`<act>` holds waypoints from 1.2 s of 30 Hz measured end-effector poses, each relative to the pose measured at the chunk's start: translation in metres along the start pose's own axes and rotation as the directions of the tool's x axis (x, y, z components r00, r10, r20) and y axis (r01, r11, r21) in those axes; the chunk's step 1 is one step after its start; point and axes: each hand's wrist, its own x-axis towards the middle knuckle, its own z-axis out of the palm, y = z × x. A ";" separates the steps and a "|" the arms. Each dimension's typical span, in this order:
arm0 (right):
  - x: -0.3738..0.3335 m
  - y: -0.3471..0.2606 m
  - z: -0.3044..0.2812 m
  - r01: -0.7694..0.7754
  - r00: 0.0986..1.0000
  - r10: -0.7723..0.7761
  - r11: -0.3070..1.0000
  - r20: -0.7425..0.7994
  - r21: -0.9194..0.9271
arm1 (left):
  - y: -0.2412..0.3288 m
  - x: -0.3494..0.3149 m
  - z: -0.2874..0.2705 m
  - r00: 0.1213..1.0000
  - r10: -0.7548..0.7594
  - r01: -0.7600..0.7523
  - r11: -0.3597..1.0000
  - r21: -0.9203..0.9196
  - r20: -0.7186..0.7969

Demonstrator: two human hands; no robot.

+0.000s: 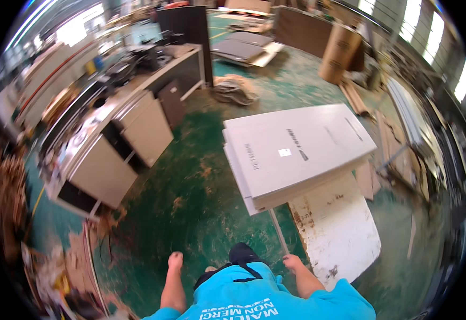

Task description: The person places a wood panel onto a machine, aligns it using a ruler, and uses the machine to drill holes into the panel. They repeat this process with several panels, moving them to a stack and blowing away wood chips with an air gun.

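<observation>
gripping the near end of a thin grey bar, the right hand has its fingers curled in, and its grip looks closed on the bar. the bar runs away from the hand to the near edge of a stack of flat white boxes, where its far end goes out of sight. these boxes lie flat, on the far side of the hands and right of the middle, the top one bearing dark print and a small white label. the left hand hangs over the green floor, well apart from the bar, fingers bent in; how tightly its grip is closed i can't make out. near the right hand, a white board with brown stains goes out of sight behind the near edge of the stack. on the left, pale panels stand along a long worktop littered with dark gear. far off, a dark heap lies on the floor, with stacked grey sheets beyond it and a brown roll standing to the right.
</observation>
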 end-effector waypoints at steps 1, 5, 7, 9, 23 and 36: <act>0.000 0.000 0.009 -0.055 0.998 0.055 0.998 -0.001 0.028 | 0.066 0.037 -0.006 0.996 0.088 -0.087 0.993 -0.082 0.011; 0.005 -0.028 0.045 -0.285 0.958 0.269 0.937 0.103 0.201 | 0.320 0.120 -0.004 0.910 0.407 -0.319 0.809 -0.494 0.078; 0.028 -0.029 0.081 -0.327 0.945 0.316 0.929 0.089 0.172 | 0.427 0.115 0.015 0.847 0.512 -0.354 0.742 -0.570 0.141; 0.073 -0.055 0.088 -0.250 0.968 0.245 0.940 0.051 0.230 | 0.498 0.120 0.027 0.785 0.572 -0.379 0.747 -0.546 0.238; 0.109 -0.317 -0.006 -0.192 0.899 0.424 0.608 -0.111 0.770 | 0.727 0.273 0.111 0.442 0.786 -0.893 0.430 0.132 0.433; 0.234 -0.531 -0.087 0.917 0.350 0.922 -0.373 0.163 0.141 | 0.635 0.271 0.078 0.159 0.229 -0.782 0.623 -0.019 0.960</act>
